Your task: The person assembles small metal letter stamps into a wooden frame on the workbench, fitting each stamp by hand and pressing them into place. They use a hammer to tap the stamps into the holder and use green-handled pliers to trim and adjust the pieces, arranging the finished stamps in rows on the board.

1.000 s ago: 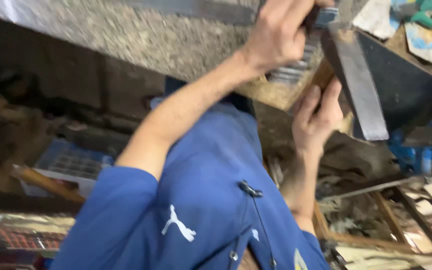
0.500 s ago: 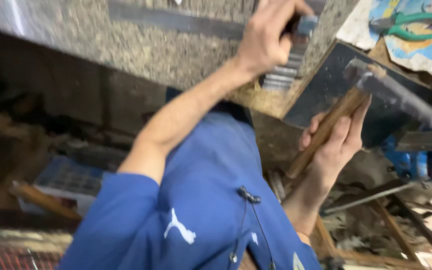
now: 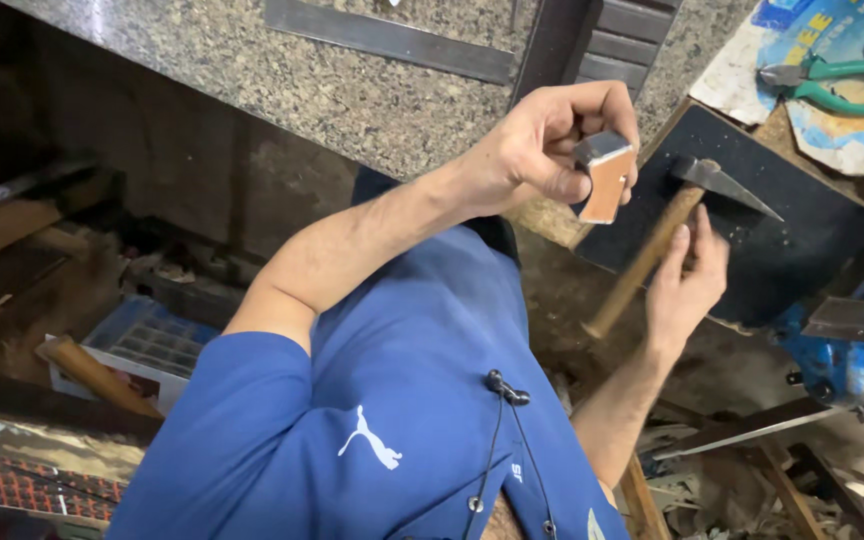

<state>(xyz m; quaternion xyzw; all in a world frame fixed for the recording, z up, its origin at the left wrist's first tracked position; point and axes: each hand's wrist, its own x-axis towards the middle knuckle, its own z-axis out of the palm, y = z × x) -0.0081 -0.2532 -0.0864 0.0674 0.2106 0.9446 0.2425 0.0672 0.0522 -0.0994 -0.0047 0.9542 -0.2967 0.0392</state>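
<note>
**Block held just up and left of the hammer head, handle running on a diagonal beneath it**

Left hand [image 3: 542, 150] is raised over the near edge of the speckled stone worktop [image 3: 352, 90]. It pinches a small block [image 3: 607, 178] between the thumb and curled fingers. The block has a grey metal cap and an orange-brown face turned toward the camera, and its long axis stands nearly upright, tipped a little.

The hammer [image 3: 667, 235] lies on a dark board [image 3: 812, 250] at the worktop's right end. The board sticks out past the near edge. The hammer's long axis runs on a diagonal. The butt of the wooden handle points down and left, beyond the board's near corner. The steel head, with its pointed peen, sits up and right, toward the middle of the board.

The right hand [image 3: 687, 280] rests along the middle of the handle. Its fingers are stretched out against the wood and not wrapped around it, so this is a touch and not a closed grip.

The block hangs just beside the hammer head, to its left and slightly nearer the camera, and the two are apart. The right hand is the nearer one to the hammer, and the left hand carries only the block.

Green-handled pliers [image 3: 832, 85] lie near the worktop's far right corner. A blue vise [image 3: 847, 365] sits below the board's right edge.
</note>
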